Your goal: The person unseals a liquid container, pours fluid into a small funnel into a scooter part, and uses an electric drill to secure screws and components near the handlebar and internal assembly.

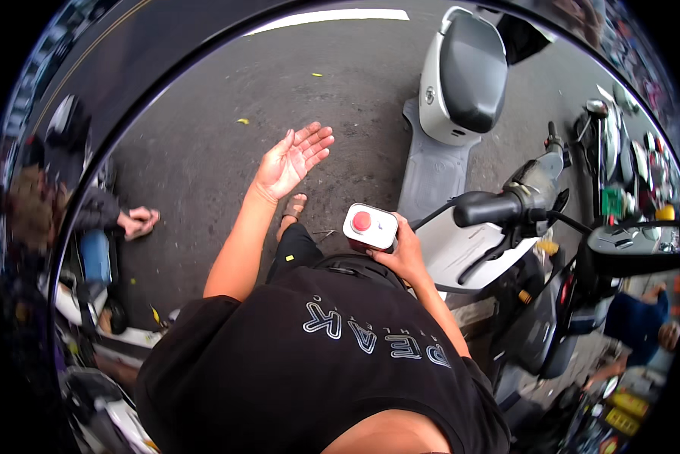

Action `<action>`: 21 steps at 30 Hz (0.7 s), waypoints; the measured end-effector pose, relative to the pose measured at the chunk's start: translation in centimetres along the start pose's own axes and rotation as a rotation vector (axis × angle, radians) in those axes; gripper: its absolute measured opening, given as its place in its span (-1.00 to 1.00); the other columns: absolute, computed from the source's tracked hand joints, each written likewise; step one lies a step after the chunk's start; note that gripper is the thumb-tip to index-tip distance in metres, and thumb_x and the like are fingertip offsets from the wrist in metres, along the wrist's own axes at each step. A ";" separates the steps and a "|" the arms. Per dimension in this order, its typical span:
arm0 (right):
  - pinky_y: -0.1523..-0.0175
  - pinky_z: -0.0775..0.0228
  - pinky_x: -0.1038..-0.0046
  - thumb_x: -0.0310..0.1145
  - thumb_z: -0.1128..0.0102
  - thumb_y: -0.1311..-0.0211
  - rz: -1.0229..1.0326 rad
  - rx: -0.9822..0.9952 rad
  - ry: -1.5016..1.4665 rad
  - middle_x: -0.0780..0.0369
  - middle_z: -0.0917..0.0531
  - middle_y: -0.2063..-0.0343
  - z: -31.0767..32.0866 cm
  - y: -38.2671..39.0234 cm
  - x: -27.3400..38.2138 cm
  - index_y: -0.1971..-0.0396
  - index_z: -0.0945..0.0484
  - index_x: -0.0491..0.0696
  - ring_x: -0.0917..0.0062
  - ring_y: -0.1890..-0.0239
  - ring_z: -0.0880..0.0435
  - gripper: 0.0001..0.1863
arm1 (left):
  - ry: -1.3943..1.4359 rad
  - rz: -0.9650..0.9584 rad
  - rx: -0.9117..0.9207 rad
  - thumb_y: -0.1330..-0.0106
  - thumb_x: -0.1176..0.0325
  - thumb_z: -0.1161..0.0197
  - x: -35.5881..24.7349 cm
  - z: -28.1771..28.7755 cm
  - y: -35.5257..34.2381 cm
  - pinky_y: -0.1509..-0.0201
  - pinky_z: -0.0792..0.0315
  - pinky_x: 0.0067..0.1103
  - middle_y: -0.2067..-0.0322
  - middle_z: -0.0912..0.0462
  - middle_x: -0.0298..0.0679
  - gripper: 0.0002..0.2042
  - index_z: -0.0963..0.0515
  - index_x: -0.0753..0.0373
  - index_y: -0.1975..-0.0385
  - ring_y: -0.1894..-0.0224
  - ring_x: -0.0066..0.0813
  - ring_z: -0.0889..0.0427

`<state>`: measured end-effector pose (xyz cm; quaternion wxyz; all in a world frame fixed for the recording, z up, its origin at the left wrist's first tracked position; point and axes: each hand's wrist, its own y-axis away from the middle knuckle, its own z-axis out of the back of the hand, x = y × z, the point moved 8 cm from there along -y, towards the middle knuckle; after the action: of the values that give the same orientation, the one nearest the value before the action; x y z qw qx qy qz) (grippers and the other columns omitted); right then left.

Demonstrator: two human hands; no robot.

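Observation:
My left hand (294,161) is held out in front of me above the road, palm up, with the fingers stretched and nothing in it. At waist height my right hand (405,253) is wrapped round the side of a rectangular can (381,228). The can has a white top and a round red cap (361,221) sitting on it; its sides are mostly hidden from above. Just to the right of the can stands a white and grey scooter (437,163), close to my right forearm.
The scooter's dark seat (472,72) is at the far side, and its black handlebar grip (487,208) juts out near my right arm. More motorbikes are parked at the right. At the left is another person's hand (139,222). A person in blue (635,325) is at the lower right.

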<state>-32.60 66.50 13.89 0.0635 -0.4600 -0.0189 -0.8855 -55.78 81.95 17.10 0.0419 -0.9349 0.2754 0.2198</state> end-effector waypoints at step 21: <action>-0.14 -0.43 0.21 -0.06 -0.55 0.27 -0.696 -0.983 -0.013 0.05 -0.56 0.01 -13.5 -4.4 4.2 -0.15 -0.33 -0.08 0.11 -0.08 -0.57 -0.09 | -0.973 0.909 0.166 -0.45 0.28 -0.18 -4.8 12.5 -9.0 0.47 -0.57 -0.54 0.54 -0.54 -0.36 -0.78 -0.51 0.30 0.10 0.59 -0.60 -0.52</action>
<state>-46.57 69.25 9.66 -0.4505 -0.4074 0.2430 -0.7563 -59.40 94.41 7.57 0.1362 -0.5142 0.6074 0.5900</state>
